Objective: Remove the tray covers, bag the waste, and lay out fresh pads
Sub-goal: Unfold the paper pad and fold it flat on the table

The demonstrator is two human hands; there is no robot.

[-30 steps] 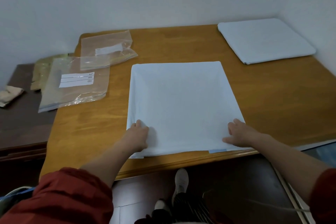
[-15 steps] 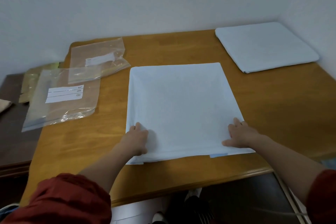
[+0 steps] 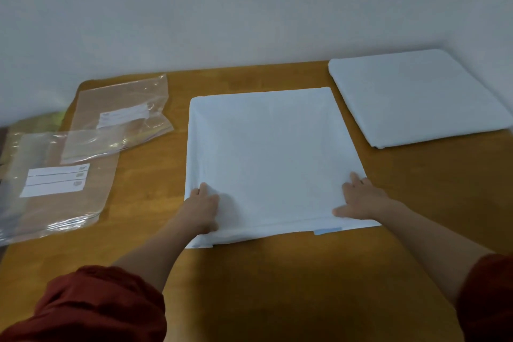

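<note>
A square tray wrapped in a pale blue cover (image 3: 272, 158) lies in the middle of the wooden table (image 3: 277, 280). My left hand (image 3: 204, 209) rests on its near left corner, with the fingers bent over the cover's edge. At the near right corner my right hand (image 3: 361, 198) lies flat on the cover, fingers spread. A second tray under a pale blue cover (image 3: 416, 97) sits at the back right, apart from both hands.
Two clear plastic zip bags with white labels lie at the table's left: a larger bag (image 3: 55, 183) near the edge and a smaller bag (image 3: 122, 119) behind it, overlapping. A white wall runs along the back and right.
The view has shifted forward and up, so more of the near table shows. Both hands stay on the middle cover's near corners.
</note>
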